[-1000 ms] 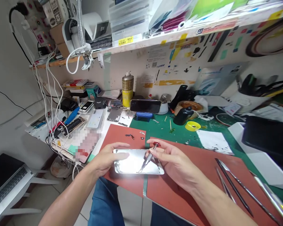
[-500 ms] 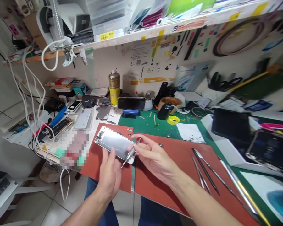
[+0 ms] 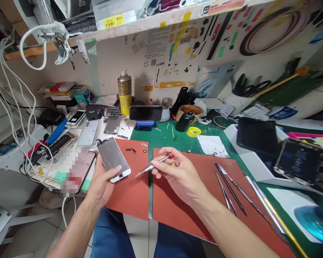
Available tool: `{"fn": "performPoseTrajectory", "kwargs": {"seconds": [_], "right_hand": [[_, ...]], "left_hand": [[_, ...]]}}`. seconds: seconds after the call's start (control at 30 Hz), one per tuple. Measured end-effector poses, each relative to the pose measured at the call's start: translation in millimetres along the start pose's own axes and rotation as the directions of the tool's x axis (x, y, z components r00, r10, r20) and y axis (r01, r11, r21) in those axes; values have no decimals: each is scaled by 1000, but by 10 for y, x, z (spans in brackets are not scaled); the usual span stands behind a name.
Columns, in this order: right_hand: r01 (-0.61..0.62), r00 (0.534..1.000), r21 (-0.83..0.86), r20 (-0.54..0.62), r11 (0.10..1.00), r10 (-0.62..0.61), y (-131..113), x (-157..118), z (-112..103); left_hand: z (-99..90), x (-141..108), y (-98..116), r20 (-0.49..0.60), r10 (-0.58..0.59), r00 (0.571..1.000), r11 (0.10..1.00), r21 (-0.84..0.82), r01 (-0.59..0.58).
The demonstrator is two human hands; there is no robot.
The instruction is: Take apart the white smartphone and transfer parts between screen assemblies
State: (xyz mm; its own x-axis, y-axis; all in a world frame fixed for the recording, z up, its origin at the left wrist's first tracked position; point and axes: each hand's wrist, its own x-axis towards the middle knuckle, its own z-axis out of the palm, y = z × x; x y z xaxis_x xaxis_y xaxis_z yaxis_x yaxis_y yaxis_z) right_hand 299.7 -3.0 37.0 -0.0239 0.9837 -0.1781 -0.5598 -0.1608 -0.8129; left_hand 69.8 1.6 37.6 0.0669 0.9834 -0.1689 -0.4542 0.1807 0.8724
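Observation:
My left hand point(image 3: 103, 182) is closed around a white-edged phone screen point(image 3: 113, 154), its metal back up and the home button end toward me. The thumb presses on the back near that lower end. Small flex parts show at the screen's top left corner. My right hand point(image 3: 177, 170) pinches a slim silver screwdriver point(image 3: 152, 166) with a red end cap. Its tip points left and down, apart from the screen, over the red mat point(image 3: 134, 193). Small dark parts point(image 3: 130, 150) lie on the mat between the screen and the screwdriver.
Tweezers point(image 3: 226, 193) and several long thin tools lie on the right of the mat. A white box point(image 3: 233, 143) holds dark devices at right. At the back stand a spray can point(image 3: 124, 93) and a propped phone point(image 3: 145, 113). White cables point(image 3: 21, 93) hang at left.
The phone screen has moved left and turned more upright, its lower end now toward me. The screwdriver has come away from the screen and tilted flatter. The head view has shifted slightly.

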Motion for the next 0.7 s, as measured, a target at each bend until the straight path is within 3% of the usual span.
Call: {"fn": "performPoseTrajectory", "kwargs": {"seconds": [0.27,0.43,0.7], "right_hand": [[43,999,-184,30,982,-38,67,-4,-6],[75,997,-209,45,975,-67,104,-19,-13],[83,995,-248,72,965,-67,67,-68,34]], "left_hand": [[-9,-1,-45,23,33,999,999,38,-34],[18,2,-60,15,96,995,994,49,-97],[37,-8,-71,-16,79,997,996,52,-78]]}}
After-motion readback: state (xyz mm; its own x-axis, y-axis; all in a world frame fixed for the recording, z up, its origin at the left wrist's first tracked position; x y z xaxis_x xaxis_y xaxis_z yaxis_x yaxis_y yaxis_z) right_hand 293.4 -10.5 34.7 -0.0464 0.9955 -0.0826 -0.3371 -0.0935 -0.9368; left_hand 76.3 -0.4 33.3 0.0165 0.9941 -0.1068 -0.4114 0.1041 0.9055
